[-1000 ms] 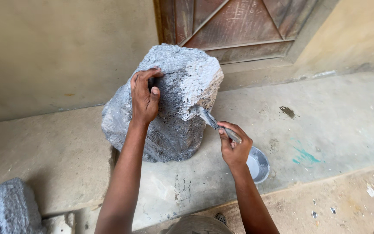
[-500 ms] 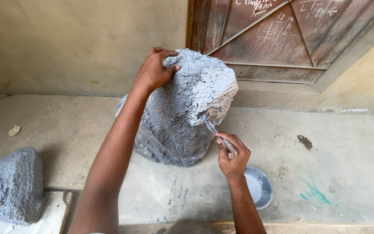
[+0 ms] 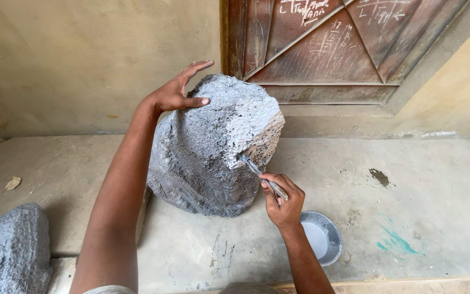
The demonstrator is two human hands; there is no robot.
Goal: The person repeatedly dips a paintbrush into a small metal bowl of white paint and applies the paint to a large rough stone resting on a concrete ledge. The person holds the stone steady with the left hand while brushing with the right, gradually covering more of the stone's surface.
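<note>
Head view: left hand [image 3: 178, 92] lifted since the earlier frame, fingers now splayed and released, palm resting on top of the grey-painted rock [image 3: 213, 147], right hand [image 3: 283, 201] clenched on a paintbrush [image 3: 259, 173], bristles touching the rock's right flank, paint bowl [image 3: 322, 237] just beside the wrist on the concrete floor [image 3: 420, 185].

Outdoor work spot at house doorstep, not proper workshop. Bare concrete step [image 3: 409, 179] serves as floor, stained, dusty, paint smears. Plastered yellowish wall [image 3: 82, 60] behind, weathered wooden door [image 3: 327, 43] with chalk scribbles. Large rough stone block [image 3: 208, 158] stands on step, partly coated pale grey; second grey stone [image 3: 12, 250] at lower left. Small paint bowl [image 3: 322, 237] on ground.
</note>
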